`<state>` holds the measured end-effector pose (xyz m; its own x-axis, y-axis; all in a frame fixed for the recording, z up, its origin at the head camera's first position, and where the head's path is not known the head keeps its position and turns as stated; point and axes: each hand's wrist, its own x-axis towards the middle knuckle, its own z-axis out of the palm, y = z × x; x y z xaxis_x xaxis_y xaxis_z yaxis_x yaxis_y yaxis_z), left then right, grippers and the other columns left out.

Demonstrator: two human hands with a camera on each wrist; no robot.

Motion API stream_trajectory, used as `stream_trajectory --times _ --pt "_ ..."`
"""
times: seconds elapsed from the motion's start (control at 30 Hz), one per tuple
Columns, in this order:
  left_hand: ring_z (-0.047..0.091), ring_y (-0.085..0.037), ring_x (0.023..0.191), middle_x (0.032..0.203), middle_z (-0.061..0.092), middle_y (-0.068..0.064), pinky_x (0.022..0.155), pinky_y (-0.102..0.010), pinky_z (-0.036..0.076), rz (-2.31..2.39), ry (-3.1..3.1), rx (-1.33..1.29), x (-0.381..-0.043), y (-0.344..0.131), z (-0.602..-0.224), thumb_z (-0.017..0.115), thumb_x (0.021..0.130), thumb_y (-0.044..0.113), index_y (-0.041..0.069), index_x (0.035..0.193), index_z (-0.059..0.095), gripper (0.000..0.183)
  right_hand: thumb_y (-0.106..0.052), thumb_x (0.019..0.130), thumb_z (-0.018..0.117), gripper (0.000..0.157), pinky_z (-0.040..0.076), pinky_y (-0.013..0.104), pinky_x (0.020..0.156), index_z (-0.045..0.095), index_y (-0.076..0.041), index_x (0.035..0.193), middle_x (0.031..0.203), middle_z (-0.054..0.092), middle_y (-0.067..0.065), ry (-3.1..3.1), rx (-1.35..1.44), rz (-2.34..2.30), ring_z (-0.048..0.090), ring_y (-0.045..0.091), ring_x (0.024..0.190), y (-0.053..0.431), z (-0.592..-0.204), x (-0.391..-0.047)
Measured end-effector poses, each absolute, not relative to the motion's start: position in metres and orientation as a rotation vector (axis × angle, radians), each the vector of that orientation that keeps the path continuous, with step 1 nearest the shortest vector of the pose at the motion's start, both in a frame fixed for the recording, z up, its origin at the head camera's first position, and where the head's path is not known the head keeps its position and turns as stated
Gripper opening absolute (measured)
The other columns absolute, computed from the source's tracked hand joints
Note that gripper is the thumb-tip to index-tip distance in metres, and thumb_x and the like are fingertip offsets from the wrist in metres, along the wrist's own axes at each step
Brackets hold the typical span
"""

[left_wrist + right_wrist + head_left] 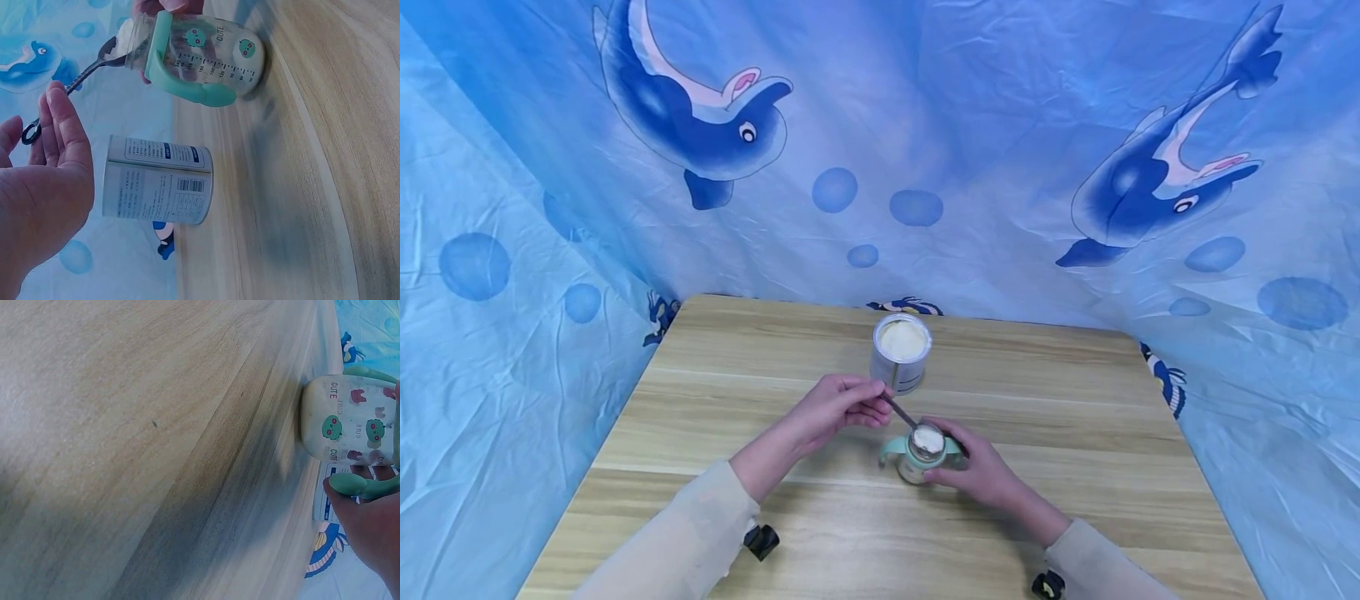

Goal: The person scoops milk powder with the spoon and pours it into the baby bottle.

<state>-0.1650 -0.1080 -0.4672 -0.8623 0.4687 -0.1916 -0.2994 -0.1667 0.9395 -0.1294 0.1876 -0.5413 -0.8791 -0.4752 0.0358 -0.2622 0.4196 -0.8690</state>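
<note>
Head view suggests filling: the left hand [838, 410] pinches a spoon [902, 412] of white powder [928, 438] at the baby bottle [912, 472] the right hand [976, 469] grips, tipping likely next.

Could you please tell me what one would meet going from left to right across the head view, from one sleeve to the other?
Left sleeve → left hand → bottle → right hand → right sleeve.

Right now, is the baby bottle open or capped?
Open: the bottle has no cap on, and the spoon with white powder is at its uncovered mouth.
</note>
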Motion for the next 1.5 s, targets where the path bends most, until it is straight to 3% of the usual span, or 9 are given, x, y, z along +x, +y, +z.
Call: stream_trajectory --times 0.5,0.8,1.23,1.5 --pt "0.077 -0.018 0.085 0.096 0.078 -0.011 0.086 -0.035 0.067 1.960 1.691 0.213 -0.170 -0.102 -0.466 0.064 0.108 0.021 -0.016 0.126 0.067 0.041 -0.030 0.085 0.093 0.079 0.045 0.045 0.120 0.056 -0.018 0.155 0.149 0.064 0.001 2.459 -0.666 -1.469 0.059 0.023 0.136 0.188 -0.544 -0.130" --pt "0.077 -0.017 0.083 0.089 0.079 -0.005 0.080 -0.029 0.066 1.972 1.647 0.247 -0.170 -0.097 -0.469 0.065 0.107 0.018 -0.019 0.126 0.066 0.041 -0.028 0.086 0.093 0.079 0.044 0.045 0.120 0.056 -0.018 0.155 0.149 0.064 0.001 2.459 -0.670 -1.470 0.059 0.023 0.137 0.189 -0.545 -0.131" --pt "0.074 -0.014 0.086 0.094 0.078 -0.004 0.082 -0.027 0.065 1.980 1.624 0.300 -0.170 -0.091 -0.476 0.061 0.108 0.013 -0.021 0.134 0.060 0.042 -0.031 0.085 0.093 0.081 0.044 0.049 0.121 0.055 -0.021 0.156 0.151 0.063 0.000 2.452 -0.632 -1.459 0.058 0.024 0.139 0.189 -0.545 -0.131" --pt "0.073 -0.014 0.088 0.098 0.077 -0.010 0.084 -0.029 0.065 1.950 1.648 0.420 -0.174 -0.095 -0.484 0.062 0.105 0.006 -0.020 0.131 0.062 0.036 -0.031 0.086 0.092 0.078 0.045 0.040 0.119 0.056 -0.019 0.155 0.149 0.064 0.002 2.470 -0.680 -1.466 0.059 0.023 0.137 0.191 -0.548 -0.131"
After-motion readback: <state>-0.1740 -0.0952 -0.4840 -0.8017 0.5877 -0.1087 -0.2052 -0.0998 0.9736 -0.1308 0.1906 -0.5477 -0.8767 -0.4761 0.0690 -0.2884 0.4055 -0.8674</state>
